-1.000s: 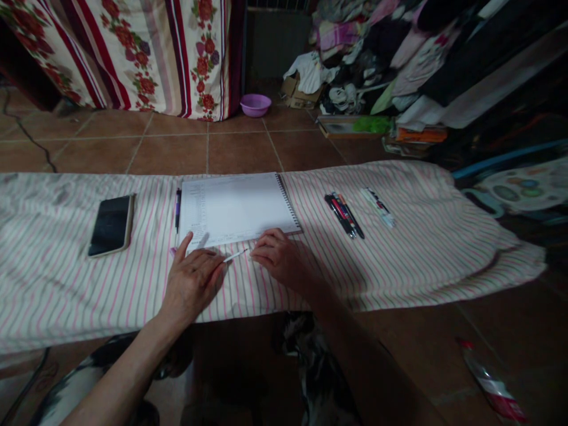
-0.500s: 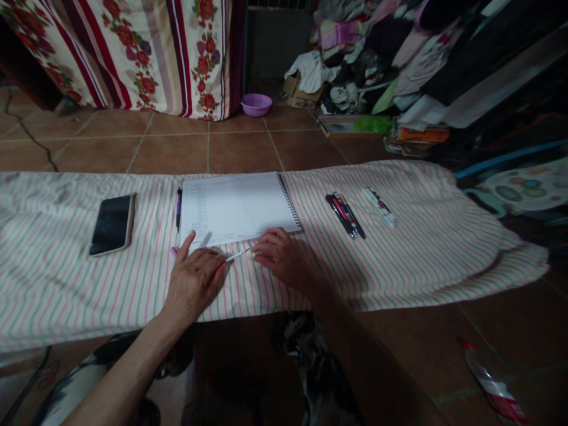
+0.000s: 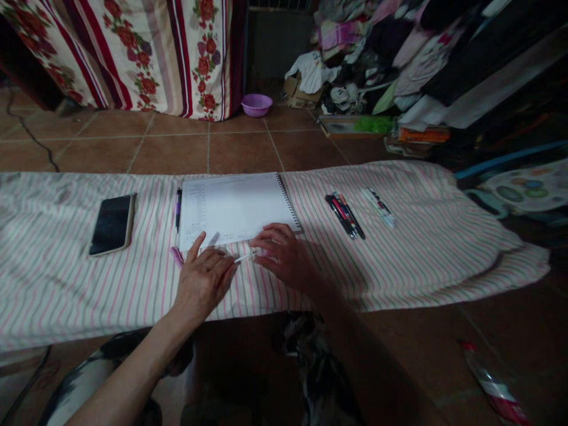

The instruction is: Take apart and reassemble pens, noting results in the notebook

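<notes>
A thin white stick-like part [image 3: 244,258], perhaps a pen refill, spans the gap between my two hands. My left hand [image 3: 205,278] pinches its near end, fingers curled, index finger pointing up. My right hand [image 3: 284,254] lies fingers bent over its other end, at the bottom edge of an open spiral notebook [image 3: 235,207]. Both hands rest on a striped pink and white cloth [image 3: 399,260]. A small pink piece [image 3: 177,255] lies just left of my left hand. A purple pen [image 3: 178,208] lies along the notebook's left edge.
A black phone [image 3: 111,224] lies on the cloth at the left. Several pens [image 3: 345,215] and a white pen-like item [image 3: 378,206] lie to the right of the notebook. Tiled floor, a purple bowl [image 3: 256,105] and heaped clothes are beyond. A bottle [image 3: 492,387] lies at the lower right.
My left hand has shifted slightly right and lifted off the pink piece, which now shows on the cloth. The white stick moved a little right with it.
</notes>
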`<state>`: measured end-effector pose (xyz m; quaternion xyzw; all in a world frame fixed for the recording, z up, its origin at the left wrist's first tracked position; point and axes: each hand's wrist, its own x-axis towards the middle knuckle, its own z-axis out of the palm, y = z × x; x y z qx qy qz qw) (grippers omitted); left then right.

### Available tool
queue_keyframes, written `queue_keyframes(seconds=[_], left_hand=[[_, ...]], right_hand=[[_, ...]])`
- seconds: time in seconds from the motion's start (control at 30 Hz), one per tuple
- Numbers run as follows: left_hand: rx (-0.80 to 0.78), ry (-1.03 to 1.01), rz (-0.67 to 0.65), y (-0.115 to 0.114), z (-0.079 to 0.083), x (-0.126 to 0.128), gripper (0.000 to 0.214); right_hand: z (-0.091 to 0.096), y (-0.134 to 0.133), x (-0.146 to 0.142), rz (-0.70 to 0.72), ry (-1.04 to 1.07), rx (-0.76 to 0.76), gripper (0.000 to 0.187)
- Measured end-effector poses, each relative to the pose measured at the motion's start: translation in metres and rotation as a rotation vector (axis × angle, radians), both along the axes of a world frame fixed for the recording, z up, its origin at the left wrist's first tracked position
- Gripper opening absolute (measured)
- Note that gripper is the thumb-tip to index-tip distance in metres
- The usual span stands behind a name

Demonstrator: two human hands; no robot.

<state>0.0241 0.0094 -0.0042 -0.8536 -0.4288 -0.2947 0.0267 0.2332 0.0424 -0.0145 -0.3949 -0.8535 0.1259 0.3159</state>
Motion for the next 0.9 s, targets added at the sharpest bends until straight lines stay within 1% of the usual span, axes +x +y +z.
queue_keyframes(seconds=[0.13,0.27,0.4,0.63,0.9], left_hand=[[-0.038,-0.005,-0.010,-0.007,-0.002,0.006,0.013],[-0.056,-0.032,-0.006,-0.015,-0.005,0.012,0.014],[-0.079,-0.063,0.037,-0.021,-0.008,0.017,0.013],[-0.104,-0.016,0.130,-0.027,-0.008,0.025,0.015],[-0.120,0.039,0.207,-0.027,-0.018,0.028,0.016]], right_hand=[[0.003,-0.005,0.000,0.000,-0.021,0.017,0.017],[0.002,-0.009,0.004,0.006,-0.045,0.047,0.014],[0.000,-0.011,0.008,0.026,-0.051,0.029,0.015],[0.000,-0.012,0.010,0.043,-0.059,0.041,0.018],[-0.004,-0.011,0.013,0.061,-0.038,0.056,0.017]])
